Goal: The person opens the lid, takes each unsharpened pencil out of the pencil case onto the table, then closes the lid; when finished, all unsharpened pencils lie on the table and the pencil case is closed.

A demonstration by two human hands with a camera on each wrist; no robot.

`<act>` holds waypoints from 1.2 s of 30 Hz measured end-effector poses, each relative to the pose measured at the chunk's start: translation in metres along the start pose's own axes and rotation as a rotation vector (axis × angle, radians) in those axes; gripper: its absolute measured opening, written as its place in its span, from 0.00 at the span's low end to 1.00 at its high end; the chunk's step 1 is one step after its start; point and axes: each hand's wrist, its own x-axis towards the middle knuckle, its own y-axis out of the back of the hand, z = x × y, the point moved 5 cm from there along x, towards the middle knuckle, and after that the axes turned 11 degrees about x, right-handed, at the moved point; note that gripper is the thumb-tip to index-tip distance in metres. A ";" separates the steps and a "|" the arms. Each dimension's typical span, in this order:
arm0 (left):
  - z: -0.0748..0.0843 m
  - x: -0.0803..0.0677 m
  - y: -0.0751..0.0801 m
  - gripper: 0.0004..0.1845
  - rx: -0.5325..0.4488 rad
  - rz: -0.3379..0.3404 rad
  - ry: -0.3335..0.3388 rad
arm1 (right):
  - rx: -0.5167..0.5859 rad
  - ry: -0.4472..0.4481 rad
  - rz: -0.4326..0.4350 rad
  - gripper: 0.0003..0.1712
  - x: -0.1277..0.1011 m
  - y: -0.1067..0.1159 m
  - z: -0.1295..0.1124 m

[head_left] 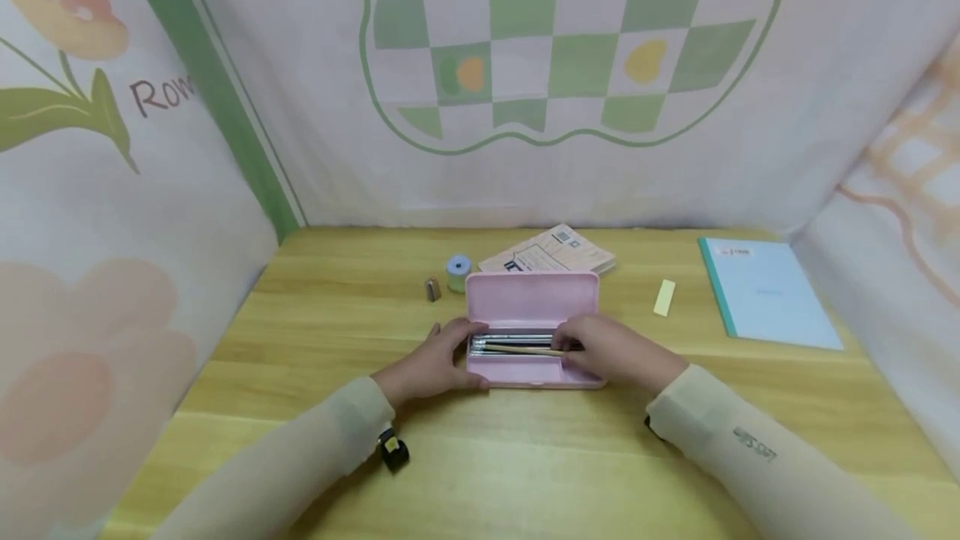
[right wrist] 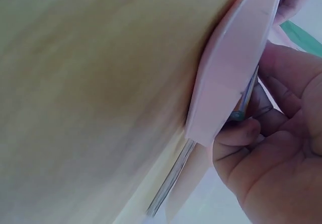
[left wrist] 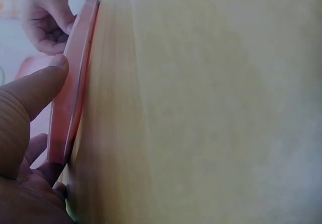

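A pink pencil case (head_left: 517,372) lies on the table with its lid (head_left: 532,300) raised at the back. Several pencils rest lengthwise inside it. My left hand (head_left: 435,363) grips the case's left end, its thumb (left wrist: 43,85) on the front edge and the fingers round the side. At the right end, my right hand (head_left: 611,350) reaches into the case and pinches a tan wooden pencil (head_left: 517,349), which lies across the other pencils. In the right wrist view, part of a pencil (right wrist: 246,98) shows between the fingers, and the case's front wall hides the rest.
Behind the lid lies a small stack of booklets (head_left: 577,250). To its left stand a round blue-and-green item (head_left: 458,272) with a dark hole on top and a small brown sharpener (head_left: 432,289). A pale yellow eraser (head_left: 663,297) and a light blue notebook (head_left: 776,294) lie to the right.
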 end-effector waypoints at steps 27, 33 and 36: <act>0.001 -0.003 0.001 0.48 0.001 -0.011 -0.012 | -0.035 -0.201 0.336 0.10 -0.112 0.064 0.027; 0.002 -0.002 0.001 0.48 -0.003 -0.011 -0.007 | -0.067 -0.282 0.321 0.08 -0.133 0.076 0.063; 0.002 -0.002 0.001 0.48 0.002 -0.012 -0.007 | -0.065 -0.338 0.259 0.07 -0.135 0.071 0.077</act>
